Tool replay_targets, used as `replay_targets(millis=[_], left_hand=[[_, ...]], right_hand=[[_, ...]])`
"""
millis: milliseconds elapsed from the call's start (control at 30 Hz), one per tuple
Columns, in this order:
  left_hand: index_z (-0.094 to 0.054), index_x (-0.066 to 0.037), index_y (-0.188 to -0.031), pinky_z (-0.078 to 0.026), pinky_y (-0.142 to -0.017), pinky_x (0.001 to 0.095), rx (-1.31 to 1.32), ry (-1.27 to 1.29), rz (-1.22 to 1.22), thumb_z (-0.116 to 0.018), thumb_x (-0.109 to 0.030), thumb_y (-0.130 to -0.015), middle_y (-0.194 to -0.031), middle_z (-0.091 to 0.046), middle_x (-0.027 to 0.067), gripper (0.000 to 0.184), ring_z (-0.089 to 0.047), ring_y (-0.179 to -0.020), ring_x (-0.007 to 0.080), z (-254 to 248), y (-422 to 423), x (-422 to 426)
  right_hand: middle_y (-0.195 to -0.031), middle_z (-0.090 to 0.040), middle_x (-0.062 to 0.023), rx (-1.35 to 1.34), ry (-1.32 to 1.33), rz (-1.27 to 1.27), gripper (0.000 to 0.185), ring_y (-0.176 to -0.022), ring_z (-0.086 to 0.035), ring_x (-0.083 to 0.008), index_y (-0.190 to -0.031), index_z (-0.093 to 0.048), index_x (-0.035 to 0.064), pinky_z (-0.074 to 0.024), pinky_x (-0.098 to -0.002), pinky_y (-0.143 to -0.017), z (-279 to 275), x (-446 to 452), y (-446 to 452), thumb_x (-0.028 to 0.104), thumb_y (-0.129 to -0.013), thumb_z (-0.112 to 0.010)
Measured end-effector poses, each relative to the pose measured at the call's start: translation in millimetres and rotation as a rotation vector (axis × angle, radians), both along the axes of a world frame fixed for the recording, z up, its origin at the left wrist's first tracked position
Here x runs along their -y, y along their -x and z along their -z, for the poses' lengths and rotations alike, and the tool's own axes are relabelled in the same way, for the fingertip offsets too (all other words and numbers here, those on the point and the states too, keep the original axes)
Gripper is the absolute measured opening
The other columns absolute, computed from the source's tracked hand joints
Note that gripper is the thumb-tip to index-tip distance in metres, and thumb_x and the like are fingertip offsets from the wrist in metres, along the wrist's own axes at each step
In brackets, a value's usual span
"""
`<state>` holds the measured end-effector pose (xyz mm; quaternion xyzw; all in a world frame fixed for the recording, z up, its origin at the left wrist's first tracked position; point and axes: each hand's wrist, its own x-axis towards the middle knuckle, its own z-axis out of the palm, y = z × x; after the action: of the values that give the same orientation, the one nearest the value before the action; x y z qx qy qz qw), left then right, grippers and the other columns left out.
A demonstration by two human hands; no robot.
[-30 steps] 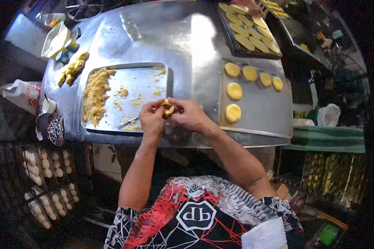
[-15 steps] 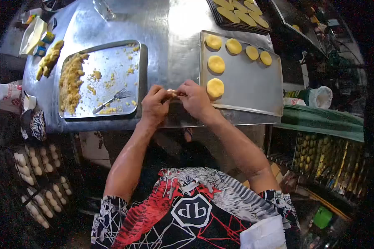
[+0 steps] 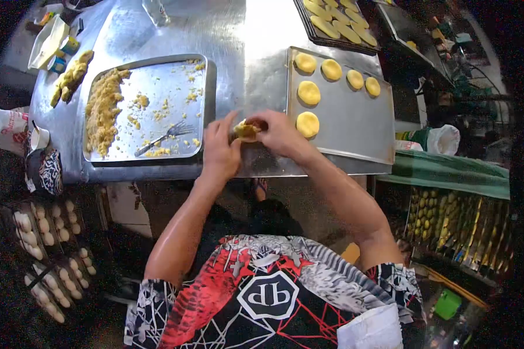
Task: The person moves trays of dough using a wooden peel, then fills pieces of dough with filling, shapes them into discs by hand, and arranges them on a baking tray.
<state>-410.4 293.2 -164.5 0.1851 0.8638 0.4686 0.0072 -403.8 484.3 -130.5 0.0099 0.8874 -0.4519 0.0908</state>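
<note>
In the head view, taking the hands as centre, a small yellowish piece of dough [image 3: 248,130] sits between them over the worktop [image 3: 230,72], mostly hidden by blurred fingers. I see the right hand [image 3: 278,134] curled narrowly round it; the left hand [image 3: 221,150] comes up to its other side, but whether it grips I can't tell. Between nine and ten o'clock lies a metal tray [image 3: 151,81] with crumbly filling [image 3: 105,113] and a fork [image 3: 157,141]. Between two and three, six yellow rounds [image 3: 309,93] rest on a flat tray [image 3: 355,122]. At one, a dark tray [image 3: 340,44] of ovals is cut off above. Around eight, pale rounded pieces [image 3: 43,225] fade into gloom.
</note>
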Motion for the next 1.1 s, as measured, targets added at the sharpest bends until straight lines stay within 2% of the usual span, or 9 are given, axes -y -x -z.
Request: replay_targets(millis=[133,333,500,600,800,833,933,967,1100], left_hand=[[-0.067,-0.01,-0.128,-0.054,-0.082,0.0424,0.164,-0.159,0.011,-0.071,0.001,-0.079,-0.103,-0.064,0.0143,0.05,-0.063,-0.09,0.0355,9,2,-2],[-0.074,-0.012,-0.11,-0.053,-0.081,0.0415,-0.25,0.345,0.063,-0.065,-0.005,-0.086,-0.109,-0.065,0.013,0.026,-0.061,-0.1,0.034,-8,-4,-12],[-0.049,-0.011,-0.149,-0.03,-0.114,0.0572,-0.364,0.839,0.166,-0.059,-0.013,-0.089,-0.163,-0.029,0.0157,0.061,-0.024,-0.149,0.0408,4,-26,-10],[-0.051,-0.012,-0.148,-0.027,-0.115,0.0586,-0.474,0.983,0.185,-0.059,-0.014,-0.089,-0.163,-0.03,0.0156,0.059,-0.023,-0.15,0.0405,9,-24,-17],[-0.064,-0.008,-0.134,-0.044,-0.103,0.047,0.013,0.298,0.043,-0.072,-0.012,-0.084,-0.138,-0.054,0.0196,0.05,-0.05,-0.126,0.042,-24,15,-9],[-0.067,-0.006,-0.124,-0.047,-0.098,0.0453,-0.106,0.284,0.003,-0.076,-0.014,-0.084,-0.119,-0.061,0.0197,0.042,-0.057,-0.108,0.0393,-13,17,-8],[-0.067,-0.006,-0.113,-0.05,-0.093,0.0438,-0.006,0.22,0.104,-0.077,-0.009,-0.082,-0.112,-0.065,0.0192,0.033,-0.062,-0.104,0.0372,3,24,-7],[-0.062,-0.008,-0.108,-0.053,-0.083,0.0435,0.259,0.077,0.1,-0.075,-0.005,-0.08,-0.095,-0.066,0.0129,0.031,-0.065,-0.091,0.0322,2,25,-9],[-0.059,-0.01,-0.123,-0.054,-0.077,0.0384,0.249,-0.194,0.238,-0.081,-0.004,-0.077,-0.089,-0.063,0.0093,0.051,-0.063,-0.081,0.0274,-23,14,-35]], right_hand=[[-0.097,-0.073,-0.0183,-0.06,0.062,0.037,0.027,-0.084,-0.068,-0.0381,-0.106,-0.074,0.0061,-0.055,-0.0442,-0.077,23,-5,-3,0.01,-0.08,-0.069],[-0.108,-0.068,-0.0118,-0.268,-0.343,0.001,0.025,-0.098,-0.065,-0.0335,-0.108,-0.075,0.0149,-0.0527,-0.0465,-0.083,41,1,-12,0.024,-0.085,-0.07],[-0.14,-0.055,-0.0134,-0.528,-0.497,-0.027,0.039,-0.131,-0.047,-0.0349,-0.125,-0.07,0.0198,-0.0387,-0.0483,-0.105,30,-4,-61,0.031,-0.087,-0.072],[-0.146,-0.05,-0.0135,-0.478,-0.682,-0.058,0.047,-0.136,-0.042,-0.0365,-0.136,-0.063,0.0247,-0.0352,-0.0519,-0.108,35,0,-63,0.03,-0.09,-0.069],[-0.146,-0.051,-0.0134,-0.198,-0.416,0.03,0.046,-0.137,-0.044,-0.0337,-0.138,-0.062,0.0234,-0.0353,-0.0514,-0.11,19,-8,-24,0.027,-0.092,-0.067],[-0.129,-0.059,-0.0131,-0.347,-0.516,0.095,0.038,-0.125,-0.052,-0.0332,-0.128,-0.063,0.019,-0.0413,-0.0501,-0.102,27,2,-26,0.027,-0.092,-0.068],[-0.116,-0.064,-0.014,-0.234,-0.463,0.045,0.029,-0.115,-0.058,-0.0364,-0.116,-0.062,0.0116,-0.0472,-0.0467,-0.093,29,5,-17,0.025,-0.091,-0.07],[-0.109,-0.066,-0.018,-0.071,-0.278,0.106,0.027,-0.104,-0.062,-0.0401,-0.108,-0.058,0.0067,-0.0496,-0.0483,-0.084,21,6,-23,0.023,-0.09,-0.071],[-0.105,-0.069,-0.0195,-0.159,0.261,0.239,0.025,-0.1,-0.068,-0.0352,-0.113,-0.065,0.0046,-0.052,-0.0432,-0.085,6,-20,-46,0.013,-0.09,-0.069]])
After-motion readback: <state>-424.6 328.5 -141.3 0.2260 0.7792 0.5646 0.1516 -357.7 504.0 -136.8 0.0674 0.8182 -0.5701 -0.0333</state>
